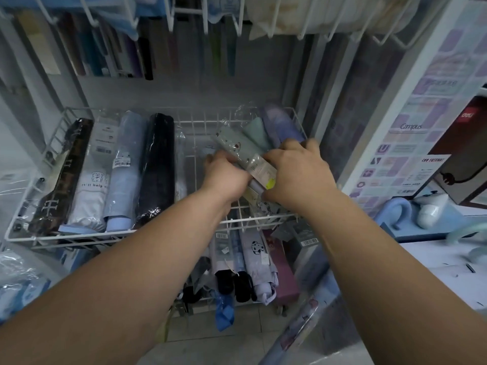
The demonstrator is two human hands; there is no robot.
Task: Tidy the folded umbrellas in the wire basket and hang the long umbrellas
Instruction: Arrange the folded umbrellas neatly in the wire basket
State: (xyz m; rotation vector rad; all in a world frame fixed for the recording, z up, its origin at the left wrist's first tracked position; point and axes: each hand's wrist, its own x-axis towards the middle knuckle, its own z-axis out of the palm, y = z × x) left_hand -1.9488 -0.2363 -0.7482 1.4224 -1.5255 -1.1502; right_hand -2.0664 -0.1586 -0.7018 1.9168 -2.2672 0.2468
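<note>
You have the white wire basket (79,237) in front of you. At its left side four folded umbrellas in clear plastic sleeves lie side by side and parallel, with their ends toward you: the brown patterned umbrella (60,175), the white umbrella (92,180) with a small dog drawing, the light blue umbrella (123,167) and the dark navy umbrella (156,164). At the right side is a loose, crossed pile. The pale green umbrella (237,143) lies tilted on top, gripped by your left hand (224,175) and right hand (297,172). The mint umbrella (257,131) and the purple umbrella (282,125) lie just behind it. The long umbrellas (147,54) hang upright above the basket, blurred.
</note>
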